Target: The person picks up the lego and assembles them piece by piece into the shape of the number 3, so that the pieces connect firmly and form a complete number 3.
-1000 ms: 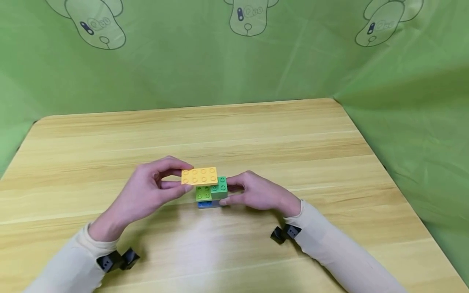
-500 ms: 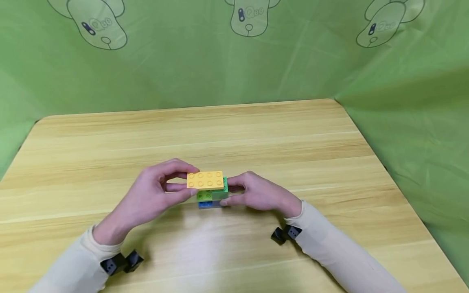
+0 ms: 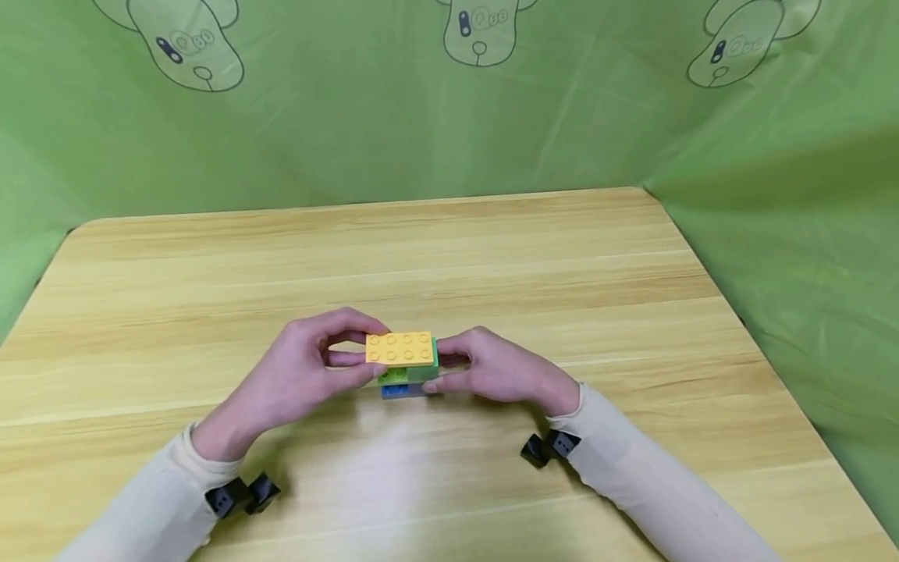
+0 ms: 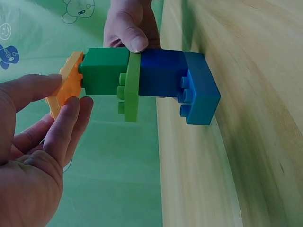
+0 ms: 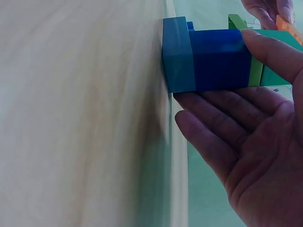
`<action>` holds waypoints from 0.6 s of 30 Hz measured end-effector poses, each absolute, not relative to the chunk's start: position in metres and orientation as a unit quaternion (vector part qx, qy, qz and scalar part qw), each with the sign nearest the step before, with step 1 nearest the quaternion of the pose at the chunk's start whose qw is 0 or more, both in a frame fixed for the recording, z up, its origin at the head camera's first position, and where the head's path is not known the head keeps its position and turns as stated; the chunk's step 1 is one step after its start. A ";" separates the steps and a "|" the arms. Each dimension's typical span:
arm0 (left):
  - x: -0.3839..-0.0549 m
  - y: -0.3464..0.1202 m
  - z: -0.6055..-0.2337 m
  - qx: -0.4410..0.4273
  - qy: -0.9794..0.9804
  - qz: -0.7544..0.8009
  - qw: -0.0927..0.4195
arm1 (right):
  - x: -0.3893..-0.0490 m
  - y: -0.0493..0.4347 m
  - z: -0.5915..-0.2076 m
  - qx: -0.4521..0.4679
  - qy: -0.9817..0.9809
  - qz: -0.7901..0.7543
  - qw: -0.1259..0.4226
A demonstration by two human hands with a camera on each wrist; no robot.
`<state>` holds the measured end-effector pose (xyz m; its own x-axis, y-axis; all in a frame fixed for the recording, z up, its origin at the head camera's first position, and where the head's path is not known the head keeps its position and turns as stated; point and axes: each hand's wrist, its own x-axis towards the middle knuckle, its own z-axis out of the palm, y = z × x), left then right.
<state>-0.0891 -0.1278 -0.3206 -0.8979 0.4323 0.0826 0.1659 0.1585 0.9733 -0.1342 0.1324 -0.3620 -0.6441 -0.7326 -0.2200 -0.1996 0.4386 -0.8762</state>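
Thumb and fingers of my left hand (image 3: pixel 291 378) pinch a flat yellow building brick (image 3: pixel 399 349), studs facing up, over the top of a brick stack. In the left wrist view this brick is orange-tinted and right at the studs of a green brick (image 4: pixel 105 71). Below the green one come a thin lime-green brick (image 4: pixel 133 92), a dark blue brick (image 4: pixel 162 71) and a lighter blue brick (image 4: pixel 204 90) at the bottom. My right hand (image 3: pixel 502 367) grips the stack from the right, its thumb near the lime and dark blue bricks.
The stack stands near the middle of a wood-grain table (image 3: pixel 562 273). A green curtain (image 3: pixel 351 133) with cartoon animal outlines hangs behind the table and at its sides. A black wrist camera (image 3: pixel 242 496) sits on the left sleeve, another wrist camera (image 3: pixel 551 447) on the right.
My left hand has carried the yellow brick to the right and slightly down, so it now covers most of the green brick in the head view. My right hand has stayed in place.
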 end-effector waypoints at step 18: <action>-0.090 -0.125 -0.322 0.188 0.770 0.598 0.122 | -0.135 0.133 -0.364 -0.292 0.788 -0.446 0.308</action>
<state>-0.0899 -0.1250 -0.3221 -0.9000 0.4343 0.0371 0.1438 0.2155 0.9659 -0.1351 0.1331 -0.3637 -0.6394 -0.7354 -0.2246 -0.1867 0.4318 -0.8825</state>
